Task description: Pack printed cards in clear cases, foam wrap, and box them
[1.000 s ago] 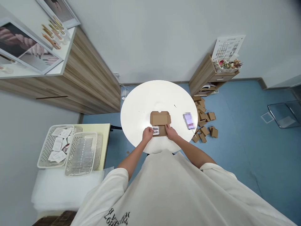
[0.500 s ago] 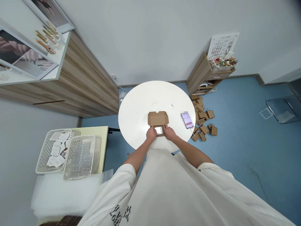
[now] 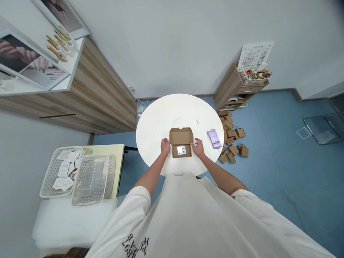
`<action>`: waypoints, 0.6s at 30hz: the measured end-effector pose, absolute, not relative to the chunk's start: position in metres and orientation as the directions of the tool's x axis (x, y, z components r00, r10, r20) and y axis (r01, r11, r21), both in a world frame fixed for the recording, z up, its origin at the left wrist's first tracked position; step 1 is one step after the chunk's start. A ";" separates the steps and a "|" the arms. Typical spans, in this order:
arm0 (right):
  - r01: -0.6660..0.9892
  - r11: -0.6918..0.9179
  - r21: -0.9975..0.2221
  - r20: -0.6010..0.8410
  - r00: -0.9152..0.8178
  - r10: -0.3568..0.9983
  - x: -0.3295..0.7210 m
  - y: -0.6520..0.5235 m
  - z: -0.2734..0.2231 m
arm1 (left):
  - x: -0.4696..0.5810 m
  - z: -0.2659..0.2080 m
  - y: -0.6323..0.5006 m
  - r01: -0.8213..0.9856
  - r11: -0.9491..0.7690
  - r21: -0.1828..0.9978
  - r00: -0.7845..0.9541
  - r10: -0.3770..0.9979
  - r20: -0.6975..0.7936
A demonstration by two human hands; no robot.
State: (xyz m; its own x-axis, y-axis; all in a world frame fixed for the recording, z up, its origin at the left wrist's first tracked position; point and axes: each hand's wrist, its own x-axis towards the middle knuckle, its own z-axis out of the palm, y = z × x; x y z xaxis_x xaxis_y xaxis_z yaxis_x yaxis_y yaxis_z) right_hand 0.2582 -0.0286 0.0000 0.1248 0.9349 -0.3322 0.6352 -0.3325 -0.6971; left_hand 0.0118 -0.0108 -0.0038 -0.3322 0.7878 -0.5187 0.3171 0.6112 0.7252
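Observation:
A small brown cardboard box [image 3: 174,153] lies with its lid raised on the round white table [image 3: 157,122]. Inside its tray rests a flat white packet [image 3: 181,150] with dark printed marks, too small to read. My left hand [image 3: 165,147] is at the left side of the box, fingers loosely bent and apart, holding nothing. On the opposite side, my right hand [image 3: 198,147] has its thumb and fingers spread close to the box's edge. Whether either hand touches the cardboard I cannot tell.
A blurred purple object [image 3: 214,138] lies on the table's right side. Several closed brown boxes [image 3: 231,134] are heaped on the blue floor. Left, white baskets [image 3: 76,193] hold packets and clear pieces. A wooden cabinet [image 3: 107,86] and a small shelf unit [image 3: 228,84] stand by the wall.
Both hands have drawn apart from over the box to its two sides. The white packet in the tray, partly covered before, now shows fully.

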 end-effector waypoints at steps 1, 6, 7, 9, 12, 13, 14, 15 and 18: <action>0.562 -0.375 -0.737 -0.356 0.149 0.923 0.257 -0.022 0.001 | 0.012 -0.003 -0.009 0.328 0.606 0.725 -0.315 0.794 -0.521; 0.366 -0.454 -0.812 -0.454 0.090 0.886 0.253 -0.004 0.008 | 0.016 0.003 -0.001 0.255 0.596 0.761 -0.186 0.803 -0.566; 0.342 -0.468 -0.815 -0.470 0.083 0.879 0.252 -0.004 0.010 | 0.016 0.005 -0.001 0.206 0.602 0.772 -0.164 0.799 -0.579; 0.274 -0.512 -0.814 -0.513 0.072 0.855 0.252 -0.004 0.013 | 0.015 0.008 -0.001 0.125 0.622 0.773 -0.125 0.782 -0.610; 0.173 -0.584 -0.793 -0.589 0.030 0.808 0.252 -0.004 0.016 | 0.010 0.011 -0.002 0.099 0.648 0.755 -0.059 0.762 -0.645; 0.158 -0.599 -0.785 -0.606 0.011 0.796 0.253 -0.003 0.016 | 0.008 0.012 -0.003 0.104 0.646 0.756 -0.030 0.762 -0.647; 0.153 -0.607 -0.779 -0.616 -0.010 0.788 0.253 -0.003 0.017 | 0.007 0.012 -0.003 0.111 0.641 0.759 -0.007 0.765 -0.645; 0.154 -0.610 -0.777 -0.621 -0.030 0.783 0.254 -0.002 0.018 | 0.005 0.013 -0.004 0.118 0.635 0.763 0.008 0.768 -0.640; 0.155 -0.603 -0.782 -0.619 -0.089 0.780 0.256 -0.001 0.022 | 0.002 0.015 -0.004 0.136 0.618 0.774 0.029 0.779 -0.627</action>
State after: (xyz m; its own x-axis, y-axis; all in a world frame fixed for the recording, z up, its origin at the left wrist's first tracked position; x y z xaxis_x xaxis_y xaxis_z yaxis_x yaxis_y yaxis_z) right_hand 0.2559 -0.0008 0.0224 -0.0893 0.7800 -0.6193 0.1555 -0.6033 -0.7822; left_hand 0.0021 -0.0043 0.0154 0.0287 0.7787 -0.6267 0.1357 0.6181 0.7743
